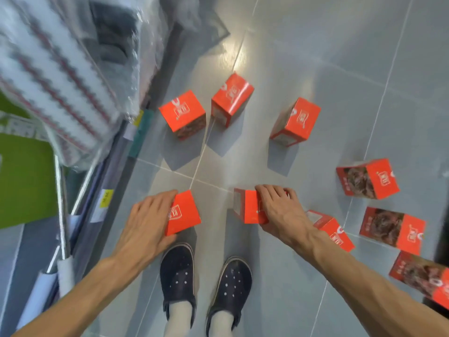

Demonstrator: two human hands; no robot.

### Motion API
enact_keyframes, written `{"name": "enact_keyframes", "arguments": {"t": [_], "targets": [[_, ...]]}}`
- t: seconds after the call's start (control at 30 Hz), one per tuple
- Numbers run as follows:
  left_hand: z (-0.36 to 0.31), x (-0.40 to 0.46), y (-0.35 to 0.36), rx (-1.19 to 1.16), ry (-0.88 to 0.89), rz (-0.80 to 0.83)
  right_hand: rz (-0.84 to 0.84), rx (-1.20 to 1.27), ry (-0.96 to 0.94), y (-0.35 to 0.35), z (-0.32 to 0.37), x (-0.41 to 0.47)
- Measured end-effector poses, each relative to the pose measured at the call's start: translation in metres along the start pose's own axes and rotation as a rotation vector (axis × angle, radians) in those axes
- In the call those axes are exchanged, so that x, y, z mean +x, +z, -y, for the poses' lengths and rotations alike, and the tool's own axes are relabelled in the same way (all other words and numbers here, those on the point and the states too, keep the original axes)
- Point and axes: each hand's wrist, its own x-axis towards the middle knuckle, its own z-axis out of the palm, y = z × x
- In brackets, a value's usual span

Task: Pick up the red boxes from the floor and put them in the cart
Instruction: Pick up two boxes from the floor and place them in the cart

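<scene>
Several red boxes lie scattered on the grey tiled floor. My left hand (145,218) grips one red box (185,211) just ahead of my left shoe. My right hand (279,207) is clamped over the top of a second red box (250,207) ahead of my right shoe. Three more red boxes stand farther out: one (183,113), one (232,98) and one (297,121). Others lie at the right, among them a box (368,178), a box (393,229) and a box (334,231) partly behind my right wrist. No cart is clearly recognisable.
A shelf unit (116,152) with plastic-wrapped goods (56,76) and metal rails runs along the left. A green surface (24,178) shows at the far left. My two dark shoes (178,276) stand on the floor at the bottom centre. Another red box (422,276) lies at the right edge.
</scene>
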Motion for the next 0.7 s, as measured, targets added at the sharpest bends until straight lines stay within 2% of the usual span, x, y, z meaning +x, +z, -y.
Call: {"name": "enact_keyframes", "arguments": {"t": [0.13,0.27,0.47,0.6,0.7], "targets": [[-0.031,-0.02,-0.097,-0.037,-0.011,-0.028,-0.108,0.084,0.006,-0.125,0.005,-0.046],[-0.073,-0.052,-0.225,-0.09,-0.049,-0.113,-0.205,0.111,-0.019,-0.277,0.022,-0.109],[-0.125,-0.159,-0.417,-0.211,-0.09,-0.302,-0.302,0.119,-0.107,-0.491,0.073,-0.222],[-0.142,-0.244,-0.496,-0.244,-0.232,-0.435,-0.385,0.185,-0.188,-0.584,0.113,-0.274],[-0.144,-0.297,-0.527,-0.289,-0.373,-0.508,-0.395,0.153,-0.341,-0.635,0.147,-0.284]]}}
